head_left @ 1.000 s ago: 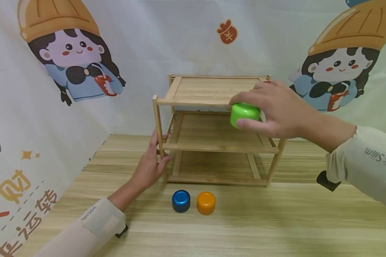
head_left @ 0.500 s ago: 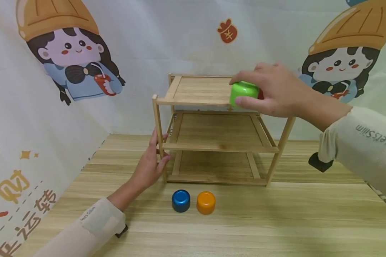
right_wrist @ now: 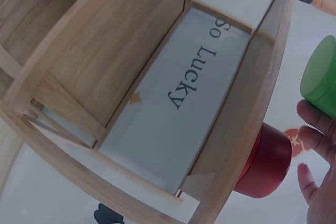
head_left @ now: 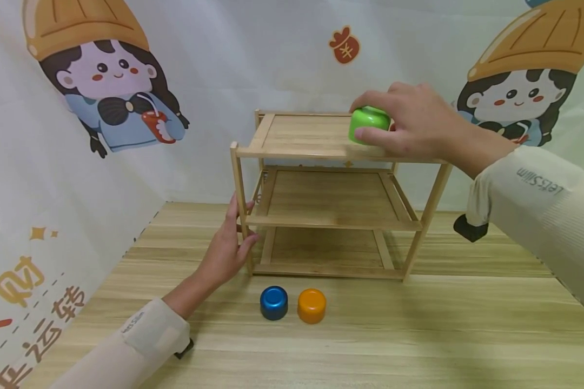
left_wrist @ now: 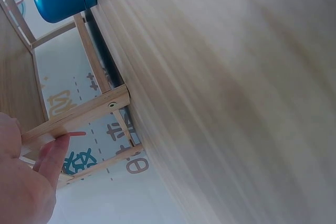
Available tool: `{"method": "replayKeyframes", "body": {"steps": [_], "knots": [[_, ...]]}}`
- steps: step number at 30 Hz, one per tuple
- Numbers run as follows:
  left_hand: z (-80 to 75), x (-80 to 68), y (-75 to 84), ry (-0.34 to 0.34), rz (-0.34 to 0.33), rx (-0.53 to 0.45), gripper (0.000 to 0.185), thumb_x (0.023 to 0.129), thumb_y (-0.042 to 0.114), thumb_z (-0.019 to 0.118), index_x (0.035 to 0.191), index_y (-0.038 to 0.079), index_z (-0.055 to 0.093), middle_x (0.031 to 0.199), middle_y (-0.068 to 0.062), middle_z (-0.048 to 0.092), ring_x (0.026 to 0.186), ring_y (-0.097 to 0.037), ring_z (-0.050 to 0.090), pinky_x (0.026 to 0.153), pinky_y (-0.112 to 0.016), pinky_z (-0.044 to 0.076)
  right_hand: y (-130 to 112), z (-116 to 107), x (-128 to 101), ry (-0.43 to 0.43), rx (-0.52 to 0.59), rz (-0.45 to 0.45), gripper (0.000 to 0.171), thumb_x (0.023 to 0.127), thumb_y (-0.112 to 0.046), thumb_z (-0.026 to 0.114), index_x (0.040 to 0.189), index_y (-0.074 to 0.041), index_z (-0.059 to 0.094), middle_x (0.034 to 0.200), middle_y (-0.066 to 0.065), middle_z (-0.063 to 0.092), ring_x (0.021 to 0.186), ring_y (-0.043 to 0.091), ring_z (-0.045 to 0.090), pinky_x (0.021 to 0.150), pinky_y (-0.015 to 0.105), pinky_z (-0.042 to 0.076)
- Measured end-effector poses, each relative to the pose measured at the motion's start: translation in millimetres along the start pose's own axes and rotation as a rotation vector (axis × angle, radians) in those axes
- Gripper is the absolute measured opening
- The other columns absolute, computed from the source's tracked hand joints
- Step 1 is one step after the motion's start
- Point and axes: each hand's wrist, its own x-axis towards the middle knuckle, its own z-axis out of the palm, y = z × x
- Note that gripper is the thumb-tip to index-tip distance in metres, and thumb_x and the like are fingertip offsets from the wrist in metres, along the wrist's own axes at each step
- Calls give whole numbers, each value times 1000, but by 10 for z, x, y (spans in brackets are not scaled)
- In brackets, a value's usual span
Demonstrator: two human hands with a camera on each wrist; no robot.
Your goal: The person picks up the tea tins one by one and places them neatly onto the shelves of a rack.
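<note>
A small green round canister (head_left: 370,125) is in my right hand (head_left: 418,121), thumb on the near side and fingers over the far side. In the head view it overlaps the top board of a three-level wooden rack (head_left: 316,132). The right wrist view shows a red canister (right_wrist: 266,163) standing on that top board, just beside the green one; my hand mostly hides it in the head view. My left hand (head_left: 226,251) holds the rack's front left post, thumb in front and fingers behind. A blue canister (head_left: 274,302) and an orange canister (head_left: 312,306) stand before the rack.
The rack stands on a light wood-grain table (head_left: 370,346). Its middle shelf (head_left: 331,197) and bottom shelf (head_left: 326,248) lie under the top board. Behind and to the left hangs a white printed cloth (head_left: 214,65) with cartoon figures.
My right hand has raised the green canister from in front of the middle shelf to above the top board. The left hand stays on the post; the blue and orange canisters have not moved.
</note>
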Motion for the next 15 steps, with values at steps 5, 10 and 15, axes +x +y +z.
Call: {"method": "replayKeyframes", "body": {"steps": [5,10,15], "knots": [[-4,1,-1,-1,2,4,103,95,-4,67,164,19,-5,157,-17,43,95,-32,71,69,-30,64,30,24,54,-11,-18,16,48,98,-53,51,135,-25,61,80,7,62,87,25,55,70,39,37],[-7,-3,-4,-3,5,-2,103,95,-5,67,164,19,-5,157,-18,43,95,-33,71,66,-27,63,52,61,96,-54,-23,66,52,98,-58,47,137,-26,58,83,9,62,97,27,55,83,51,38],[-12,-5,-1,-5,7,-1,102,95,-4,68,164,18,-5,157,-17,44,95,-32,71,67,-27,63,62,94,128,-96,-35,106,55,98,-62,44,140,-27,55,92,11,64,104,30,55,90,58,36]]}}
